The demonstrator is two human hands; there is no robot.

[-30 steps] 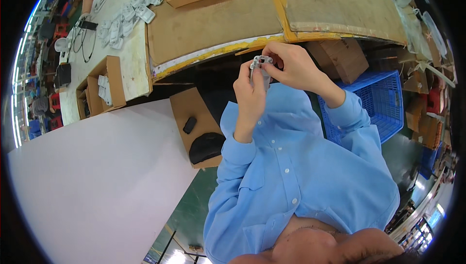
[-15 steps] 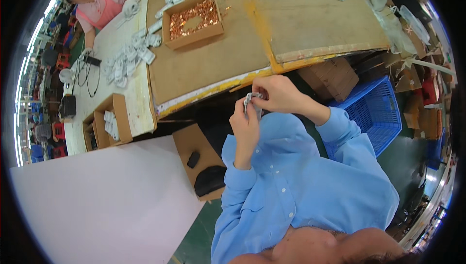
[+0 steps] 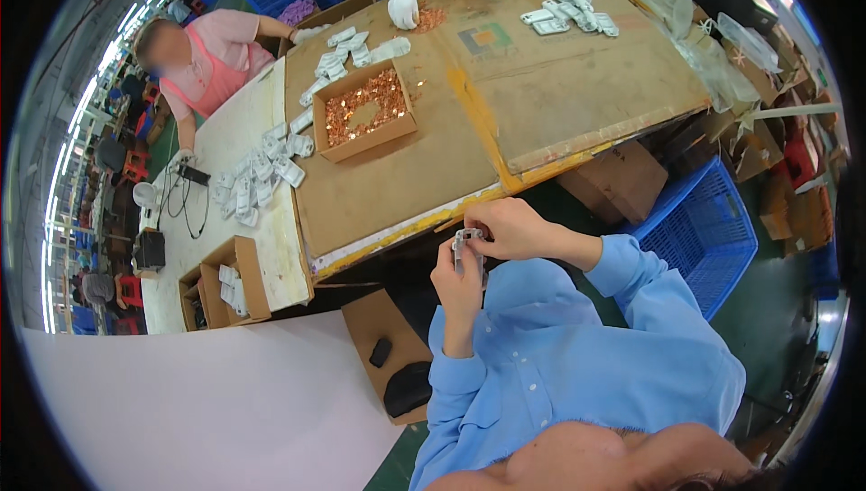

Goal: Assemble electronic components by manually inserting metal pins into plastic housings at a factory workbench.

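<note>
Above my lap, just off the table's near edge, both hands meet at a small white plastic housing (image 3: 468, 236) with slots in its end. My left hand (image 3: 457, 288) grips its lower body, thumb along the side. From the right, my right hand (image 3: 514, 227) pinches at its upper end with bent fingers; any small piece between those fingertips is too small to make out. On the table beyond, an open cardboard box (image 3: 368, 141) contains many small copper-coloured metal pieces (image 3: 390, 98). Similar white housings (image 3: 257, 175) lie heaped to its left.
A co-worker in pink (image 3: 212, 67) sits at the far left. Across the table, another person's white-gloved hand (image 3: 403, 10) rests by loose copper pieces. More white parts (image 3: 573, 11) lie far right. A blue crate (image 3: 708, 238) stands at my right; a divided carton (image 3: 255, 279) sits left.
The view has tilted up, so the table appears lower and the far person's arms show more. Both my hands stay on the white housing, whose slotted end now faces up more plainly.
</note>
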